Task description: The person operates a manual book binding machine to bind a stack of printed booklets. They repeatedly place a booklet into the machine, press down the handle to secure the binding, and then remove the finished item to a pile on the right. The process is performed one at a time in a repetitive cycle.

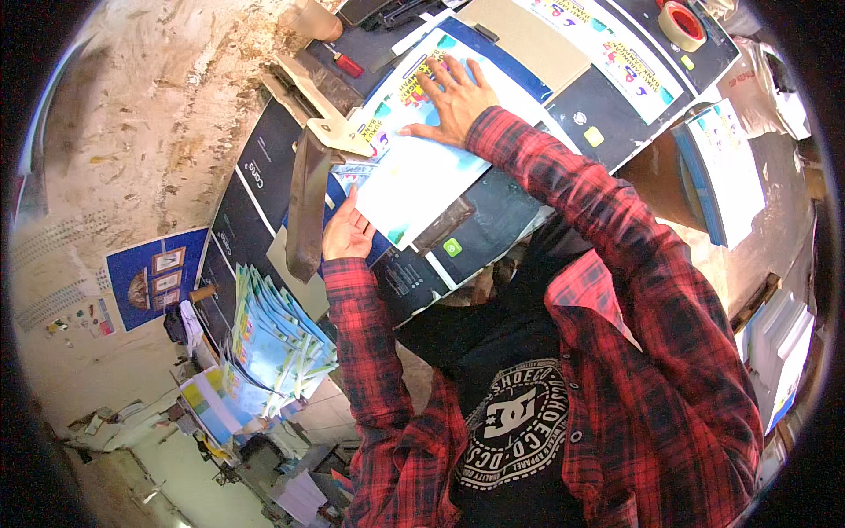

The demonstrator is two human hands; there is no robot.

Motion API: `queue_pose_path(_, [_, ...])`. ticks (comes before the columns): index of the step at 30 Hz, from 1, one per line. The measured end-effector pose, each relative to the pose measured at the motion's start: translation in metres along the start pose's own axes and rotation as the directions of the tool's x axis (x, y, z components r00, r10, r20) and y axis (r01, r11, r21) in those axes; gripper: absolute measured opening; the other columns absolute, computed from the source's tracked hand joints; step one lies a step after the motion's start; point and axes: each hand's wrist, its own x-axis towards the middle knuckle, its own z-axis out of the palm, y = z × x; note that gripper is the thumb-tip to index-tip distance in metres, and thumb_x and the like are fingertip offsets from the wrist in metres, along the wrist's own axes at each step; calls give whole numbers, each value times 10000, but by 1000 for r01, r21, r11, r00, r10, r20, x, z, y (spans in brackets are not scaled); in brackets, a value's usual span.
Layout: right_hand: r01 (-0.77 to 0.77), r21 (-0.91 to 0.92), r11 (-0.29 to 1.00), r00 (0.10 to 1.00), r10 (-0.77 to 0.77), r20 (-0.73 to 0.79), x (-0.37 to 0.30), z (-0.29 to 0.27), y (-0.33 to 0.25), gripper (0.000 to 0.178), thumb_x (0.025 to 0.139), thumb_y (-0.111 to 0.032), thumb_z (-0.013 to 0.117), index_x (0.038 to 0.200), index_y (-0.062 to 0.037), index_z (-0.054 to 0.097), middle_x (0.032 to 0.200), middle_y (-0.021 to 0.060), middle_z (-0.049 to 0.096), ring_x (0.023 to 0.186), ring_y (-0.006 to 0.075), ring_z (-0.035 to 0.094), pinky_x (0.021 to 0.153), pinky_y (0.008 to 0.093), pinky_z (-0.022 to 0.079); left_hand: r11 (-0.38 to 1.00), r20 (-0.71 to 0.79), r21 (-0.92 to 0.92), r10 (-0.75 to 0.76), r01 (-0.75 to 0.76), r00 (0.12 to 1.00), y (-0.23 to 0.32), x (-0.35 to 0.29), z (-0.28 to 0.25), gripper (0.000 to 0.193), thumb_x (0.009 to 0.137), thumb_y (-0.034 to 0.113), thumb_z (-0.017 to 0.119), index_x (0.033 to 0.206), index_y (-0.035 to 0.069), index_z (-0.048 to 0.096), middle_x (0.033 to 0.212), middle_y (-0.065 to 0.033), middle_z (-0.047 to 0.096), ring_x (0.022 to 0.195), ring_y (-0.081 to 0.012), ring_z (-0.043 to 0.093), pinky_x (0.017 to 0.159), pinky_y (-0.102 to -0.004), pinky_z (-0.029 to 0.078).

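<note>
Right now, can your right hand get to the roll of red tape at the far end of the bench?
Probably yes, with a stretch. The right hand lies flat on the printed sheets; the tape roll sits farther off to the right, with only flat printed sheets and board between them, nothing standing in the way.

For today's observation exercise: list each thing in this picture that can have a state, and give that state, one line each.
printed sheet: lying flat on the table, held by both hands
left hand: open, at the sheet's near edge
right hand: fingers spread, pressing flat on the sheet
cutter arm: raised beside the sheet
tape roll: lying flat
stack of prints: fanned, loose
</note>
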Motion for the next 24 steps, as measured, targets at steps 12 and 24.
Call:
queue_pose_path(12, [26, -32, 999, 998, -27, -49, 6, 1, 24, 958, 771, -818, 454, 1401, -96, 466, 1486, 159, 383, 1392, 354, 326, 1128, 595, 184, 1000, -15, 0, 24, -24, 1000, -8, 9, 26, 290, 937, 220, 625, 1167, 48, 594, 1148, -79, 657, 1095, -197, 611, 989, -373, 466])
queue_pose_path(24, [221, 107, 969, 973, -227, 46, -12, 14, -61, 801, 852, -702, 459, 1379, -100, 485, 1466, 150, 415, 1381, 343, 339, 1128, 582, 185, 998, -9, -40, 56, -57, 998, -12, 8, 10, 335, 930, 244, 645, 1209, 64, 602, 1142, -55, 655, 1060, -179, 623, 951, -354, 497])
